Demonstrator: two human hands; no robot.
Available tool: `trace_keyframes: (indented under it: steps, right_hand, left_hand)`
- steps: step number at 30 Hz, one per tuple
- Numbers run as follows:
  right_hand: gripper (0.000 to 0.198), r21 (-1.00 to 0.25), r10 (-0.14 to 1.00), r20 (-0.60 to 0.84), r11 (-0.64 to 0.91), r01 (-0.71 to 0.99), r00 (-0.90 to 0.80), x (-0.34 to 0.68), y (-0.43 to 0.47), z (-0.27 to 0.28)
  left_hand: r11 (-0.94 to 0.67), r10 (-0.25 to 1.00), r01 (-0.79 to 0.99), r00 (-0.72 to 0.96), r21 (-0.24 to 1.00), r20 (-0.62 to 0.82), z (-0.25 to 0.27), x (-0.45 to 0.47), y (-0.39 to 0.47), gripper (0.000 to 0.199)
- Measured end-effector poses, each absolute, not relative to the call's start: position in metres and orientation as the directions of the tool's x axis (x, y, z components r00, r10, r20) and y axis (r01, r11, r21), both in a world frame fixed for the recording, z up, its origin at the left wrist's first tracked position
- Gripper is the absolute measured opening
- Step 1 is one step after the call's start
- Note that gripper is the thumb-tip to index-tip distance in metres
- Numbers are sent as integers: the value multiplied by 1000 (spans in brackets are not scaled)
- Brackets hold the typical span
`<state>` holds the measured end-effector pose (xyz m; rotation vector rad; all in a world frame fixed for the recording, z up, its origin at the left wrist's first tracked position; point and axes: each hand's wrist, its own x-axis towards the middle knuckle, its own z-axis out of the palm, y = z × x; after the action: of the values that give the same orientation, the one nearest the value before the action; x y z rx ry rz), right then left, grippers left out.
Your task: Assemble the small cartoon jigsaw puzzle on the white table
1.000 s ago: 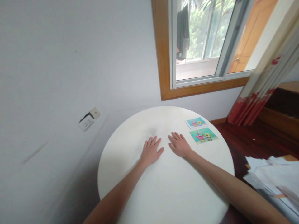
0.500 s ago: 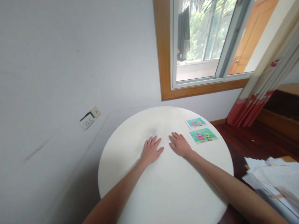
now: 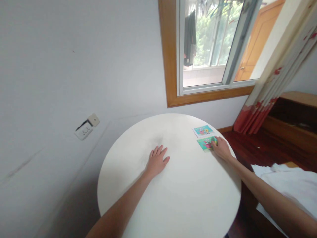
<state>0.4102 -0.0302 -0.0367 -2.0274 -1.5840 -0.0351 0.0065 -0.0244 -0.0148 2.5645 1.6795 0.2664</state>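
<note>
On the left half of the white round table (image 3: 173, 198), my left hand (image 3: 157, 162) lies flat with its fingers spread, holding nothing. My right hand (image 3: 222, 148) reaches over the right part of the nearer cartoon picture card (image 3: 203, 144). Its thumb and fingers are bent but apart, touching the card or just above it. The card lies flat, its right end hidden under the hand. Just behind it, a second picture card (image 3: 203, 130) with a similar turquoise cartoon print rests on the table, perhaps on top of a white sheet.
A wall socket (image 3: 84, 131) sits on the pale wall to the left. Behind the table is a wood-framed window (image 3: 170, 96). A red and cream curtain (image 3: 247, 115) hangs to the right, above dark wood flooring. White papers (image 3: 279, 180) are piled beyond the table's right edge.
My right hand has moved right, from flat on the table to over the nearer card. My left hand stays in place. The view has shifted slightly to the right.
</note>
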Motion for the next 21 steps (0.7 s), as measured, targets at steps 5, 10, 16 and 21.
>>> trace_keyframes:
  steps: [5,10,16,21]
  right_hand:
    - [45,-383,942,269,-85,920,200,366,-47,-37]
    - [45,-413,965,261,120,903,-9,283,-53,-43]
    - [41,-312,949,311,51,949,51,307,3,-31]
    - [46,-261,910,354,-126,957,217,403,46,-16]
  left_hand:
    - [-417,908,876,388,241,162,-17,8,-23,50]
    - [-487,872,813,433,320,229,-15,8,-25,57]
    - [-535,845,782,484,319,228,-16,5,-28,69]
    - [-512,859,797,467,321,210,-16,5,-27,76]
